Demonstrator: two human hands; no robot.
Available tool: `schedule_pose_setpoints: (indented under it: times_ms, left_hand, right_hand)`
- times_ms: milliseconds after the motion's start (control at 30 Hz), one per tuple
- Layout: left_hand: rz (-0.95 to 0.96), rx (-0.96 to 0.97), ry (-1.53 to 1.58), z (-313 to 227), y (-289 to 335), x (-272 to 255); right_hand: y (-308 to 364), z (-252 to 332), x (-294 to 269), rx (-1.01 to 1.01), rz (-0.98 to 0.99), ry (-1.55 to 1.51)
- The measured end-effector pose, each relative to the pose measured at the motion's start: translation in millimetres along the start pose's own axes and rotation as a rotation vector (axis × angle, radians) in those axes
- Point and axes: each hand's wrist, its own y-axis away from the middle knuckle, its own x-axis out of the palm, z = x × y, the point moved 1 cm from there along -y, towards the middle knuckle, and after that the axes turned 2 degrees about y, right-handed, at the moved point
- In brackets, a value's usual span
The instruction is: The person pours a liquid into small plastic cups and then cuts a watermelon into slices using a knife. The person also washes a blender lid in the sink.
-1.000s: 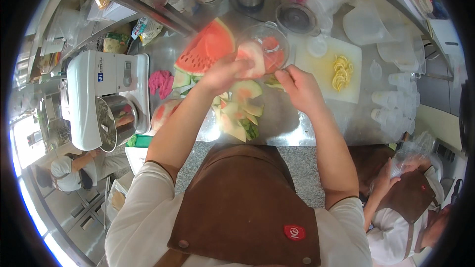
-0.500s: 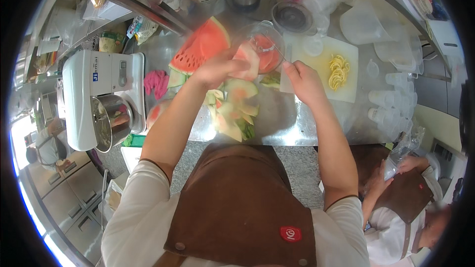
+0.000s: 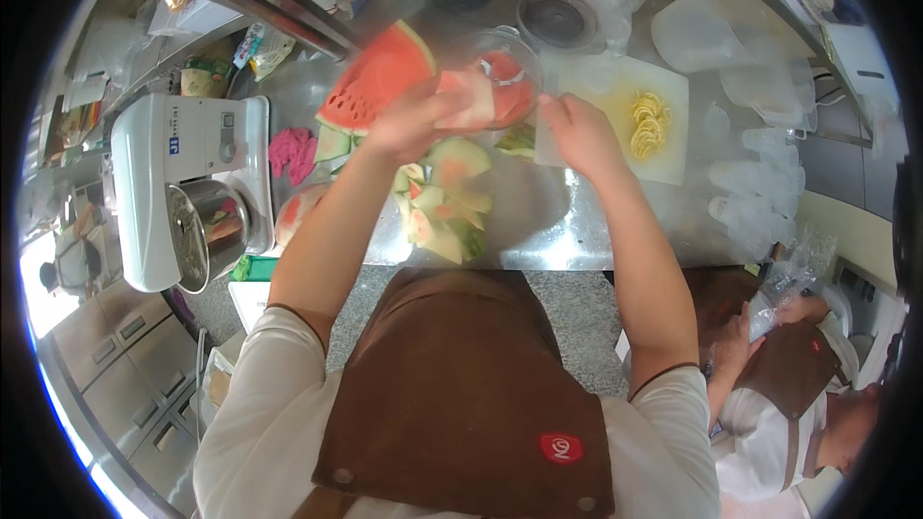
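My left hand [image 3: 406,127], blurred, is closed around a pale-edged watermelon piece [image 3: 468,99] at the near left side of a clear bowl [image 3: 536,65]. Red watermelon flesh [image 3: 510,94] lies inside the bowl. My right hand [image 3: 580,133] is closed at the bowl's right side, over the left edge of a white cutting board [image 3: 615,86]. A thin utensil seems to run from its fingers toward the bowl, too smeared to name. Behind my left hand stands a large watermelon wedge [image 3: 380,77]. Cut rinds [image 3: 437,207] lie in a pile nearer me.
Yellow citrus slices [image 3: 650,123] rest on the board. Plastic cups [image 3: 755,183] line the right side, below clear pitchers [image 3: 697,34]. A white stand mixer [image 3: 144,192] and pink cloth [image 3: 291,154] stand left. At lower right, a co-worker's hands [image 3: 735,341] hold clear plastic.
The watermelon piece in my left hand has tilted and moved slightly left. My right hand has shifted a little up and left. The whole view has also shifted slightly.
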Motion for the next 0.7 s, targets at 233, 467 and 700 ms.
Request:
schedule_pose_setpoints:
  times_ms: [233, 467, 700]
  left_hand:
    - [-0.047, 0.244, 0.184, 29.9, -2.6, 3.5]
    - [-0.108, 0.184, 0.227, 23.6, -9.0, -1.4]
    - [-0.03, 0.201, 0.211, 10.6, -7.5, -1.0]
  right_hand:
    - [53.4, 31.2, 35.6, -0.085, -0.053, -0.29]
    - [23.2, 33.5, 56.3, -0.117, -0.043, -0.077]
    - [4.9, 9.3, 53.7, 0.007, -0.019, -0.146]
